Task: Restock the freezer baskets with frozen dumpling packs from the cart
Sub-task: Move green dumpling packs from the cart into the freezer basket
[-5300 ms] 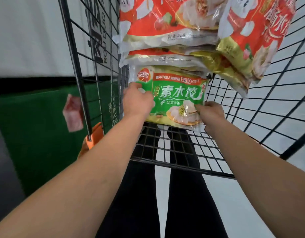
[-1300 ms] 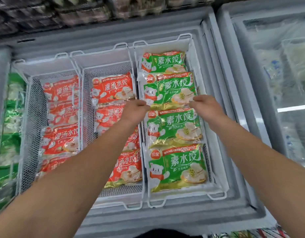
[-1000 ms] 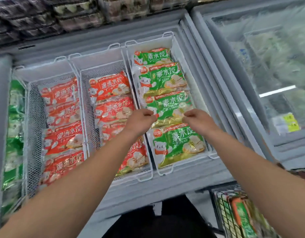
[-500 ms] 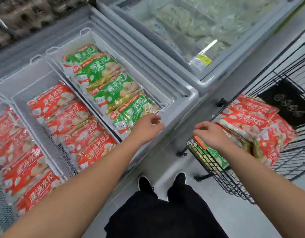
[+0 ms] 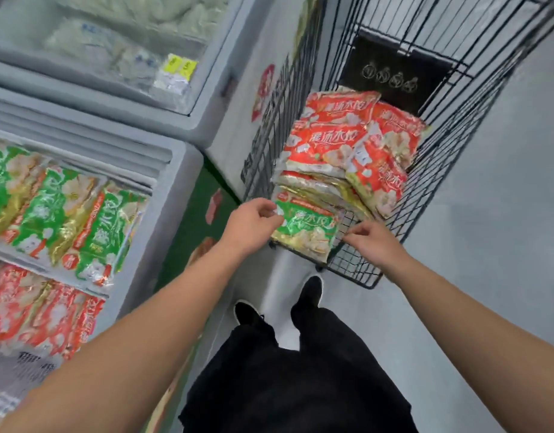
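Dumpling packs sit in two places: rows in the open freezer (image 5: pixel 176 170) at left, and a heap in the black wire cart (image 5: pixel 456 145) at right. Freezer baskets hold green packs (image 5: pixel 66 220) in the farther row and red packs (image 5: pixel 41 314) in the nearer row, both overlapping like shingles; the picture is blurred there and print cannot be read. Beyond it, far left, a second freezer (image 5: pixel 113 98) with a glass lid shows pale bagged goods and a yellow tag (image 5: pixel 180 65). Cart stands just right of the freezers on a grey floor (image 5: pixel 503 229), its near end toward the person. Inside, a stack of red packs (image 5: pixel 335 139) fills the middle, some tilted against the right wall; a dark panel (image 5: pixel 394 73) with pale round marks lies at the far end. At the near end, partly under the red stack, one green pack (image 5: pixel 304 229) rests on the cart's wire bottom. Left hand (image 5: pixel 250 223) is at that pack's left edge, fingers curled and pinching its far-left corner. Right hand (image 5: pixel 372 240) is at the pack's right edge, fingers bent down onto or beside it; whether it actually grips the pack cannot be told. Both forearms are bare. Below them, black trousers (image 5: pixel 300 385) and black shoes (image 5: pixel 247 312) stand between freezer and cart.
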